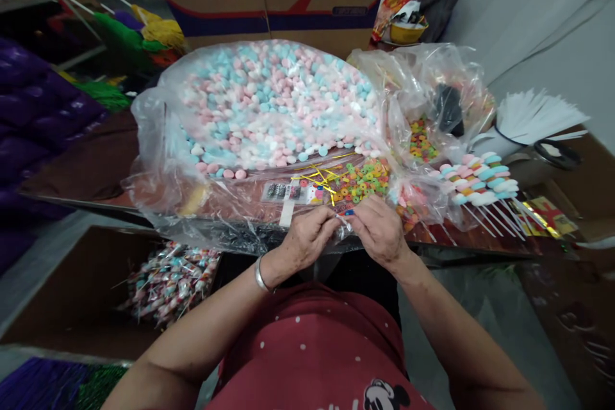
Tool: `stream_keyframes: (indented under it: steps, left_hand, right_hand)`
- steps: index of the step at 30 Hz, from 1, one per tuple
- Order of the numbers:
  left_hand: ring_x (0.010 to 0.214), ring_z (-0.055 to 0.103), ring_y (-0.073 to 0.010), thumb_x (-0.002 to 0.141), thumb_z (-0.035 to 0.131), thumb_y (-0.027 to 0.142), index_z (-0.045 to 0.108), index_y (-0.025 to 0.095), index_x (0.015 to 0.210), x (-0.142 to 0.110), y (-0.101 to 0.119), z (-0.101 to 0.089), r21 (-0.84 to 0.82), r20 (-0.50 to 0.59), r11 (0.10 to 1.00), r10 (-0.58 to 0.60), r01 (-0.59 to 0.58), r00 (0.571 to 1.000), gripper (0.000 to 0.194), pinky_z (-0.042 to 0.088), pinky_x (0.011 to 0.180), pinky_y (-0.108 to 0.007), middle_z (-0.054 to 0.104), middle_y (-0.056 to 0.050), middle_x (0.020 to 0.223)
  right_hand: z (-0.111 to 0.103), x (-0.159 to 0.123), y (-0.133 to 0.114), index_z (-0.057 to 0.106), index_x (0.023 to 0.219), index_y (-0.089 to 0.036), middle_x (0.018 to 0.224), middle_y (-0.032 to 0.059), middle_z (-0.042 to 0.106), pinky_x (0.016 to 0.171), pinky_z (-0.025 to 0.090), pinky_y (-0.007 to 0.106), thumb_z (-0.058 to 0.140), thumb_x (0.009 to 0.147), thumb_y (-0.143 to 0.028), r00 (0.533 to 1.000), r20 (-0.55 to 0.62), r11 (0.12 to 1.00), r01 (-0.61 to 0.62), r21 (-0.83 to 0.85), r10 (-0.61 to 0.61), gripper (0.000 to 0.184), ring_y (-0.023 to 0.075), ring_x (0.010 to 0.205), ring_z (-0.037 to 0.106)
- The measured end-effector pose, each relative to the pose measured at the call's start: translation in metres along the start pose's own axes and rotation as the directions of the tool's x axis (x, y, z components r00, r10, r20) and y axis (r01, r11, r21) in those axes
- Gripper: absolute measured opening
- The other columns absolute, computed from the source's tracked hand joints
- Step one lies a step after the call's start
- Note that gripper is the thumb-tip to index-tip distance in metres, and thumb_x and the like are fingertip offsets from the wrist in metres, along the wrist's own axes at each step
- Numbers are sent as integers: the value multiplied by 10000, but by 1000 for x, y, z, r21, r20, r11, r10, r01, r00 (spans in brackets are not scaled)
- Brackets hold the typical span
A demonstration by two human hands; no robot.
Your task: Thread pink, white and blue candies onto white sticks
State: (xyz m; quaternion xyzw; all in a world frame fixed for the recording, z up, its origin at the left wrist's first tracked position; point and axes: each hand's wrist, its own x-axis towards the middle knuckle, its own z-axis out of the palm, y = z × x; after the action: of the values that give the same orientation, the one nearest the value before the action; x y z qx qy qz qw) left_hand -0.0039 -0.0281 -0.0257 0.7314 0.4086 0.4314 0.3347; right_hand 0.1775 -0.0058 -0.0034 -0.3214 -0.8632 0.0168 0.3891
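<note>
A small candy piece (346,213), with red and blue showing, sits pinched between the two hands at the near edge of the surface (96,170), just in front of the heap of colourful ring candies (361,180). In the head view, the left hand (307,240) comes in from the lower left, forearm angled up and inward, a silver bangle (260,274) on the wrist; its fingers (327,221) are curled closed with the tips pressed onto the piece. The right hand (379,230) reaches in from the lower right, wrist bent, back of the hand up, its fingers also closed around the same piece, so the two hands meet tip to tip.

Gold twist ties (319,177) lie just beyond the hands. Behind them a large clear bag of pink, blue and white marshmallows (273,102) fills the middle of the surface. To the right lie finished skewers of marshmallows (478,182), sticks pointing toward the near edge, and farther right a bundle of white sticks (533,115). Down on the left, a box holds wrapped lollipops (168,282).
</note>
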Motion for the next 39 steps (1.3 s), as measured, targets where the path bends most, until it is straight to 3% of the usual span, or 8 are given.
stream_keyframes:
  steps: [6,11,17,22,26,31,33,39]
  left_hand:
    - [521,503,-96,873,578,344,590,172,757,-10,1,-1,-281,138,913,-266,295,954,208,419,499,-199,576,24,628]
    - [548,532,-104,896,537,343,616,172,708,-17,0,-6,-195,154,953,-203,231,967,267,434,532,-199,587,15,607]
    - [480,514,-96,872,584,373,636,172,709,-25,-3,0,-222,183,914,-304,340,935,264,420,459,-188,611,17,588]
    - [483,534,-101,864,595,341,675,190,720,-30,-3,0,-156,129,949,-256,275,958,223,432,463,-188,658,10,605]
    - [526,581,-121,857,605,334,687,204,719,-34,-5,-1,-148,68,962,-222,230,973,207,470,499,-201,678,4,619]
    - [546,613,-128,843,624,316,701,201,752,-36,-7,0,-177,56,963,-195,201,979,166,505,548,-211,692,0,634]
    - [552,622,-128,841,628,302,701,199,757,-35,-8,1,-194,56,961,-189,197,980,152,508,556,-210,695,1,635]
    - [575,631,-121,843,637,266,708,202,755,-35,-10,-2,-187,78,967,-162,174,984,130,497,568,-196,702,8,649]
  right_hand:
    - [-5,-10,-6,549,698,-207,649,17,514,631,381,311,486,945,-227,998,22,995,-55,81,54,255,169,653,453]
    - [-3,-17,-11,598,861,-195,773,35,599,722,449,307,476,961,-242,991,85,975,-118,188,103,164,163,756,541]
    - [-3,-23,-19,581,749,-196,668,27,563,674,429,312,463,972,-285,997,66,998,-45,46,42,268,164,672,503]
    - [-37,-35,-4,633,927,-210,838,53,664,768,476,314,455,972,-274,981,-60,980,-190,-53,187,195,177,815,593]
    - [-94,-67,48,643,1004,-198,912,103,675,813,455,380,419,951,-262,834,-382,729,-540,-419,398,239,235,878,589]
    - [-141,-113,96,668,873,-125,867,169,670,760,391,405,417,917,-256,714,-299,272,-567,-777,633,286,290,859,533]
    - [-142,-123,102,665,838,-121,854,172,666,737,366,387,432,911,-258,683,-242,222,-517,-827,689,281,290,858,521]
    - [-134,-127,111,634,725,-138,778,151,630,695,344,354,412,871,-162,690,-213,269,-520,-811,691,267,245,771,508]
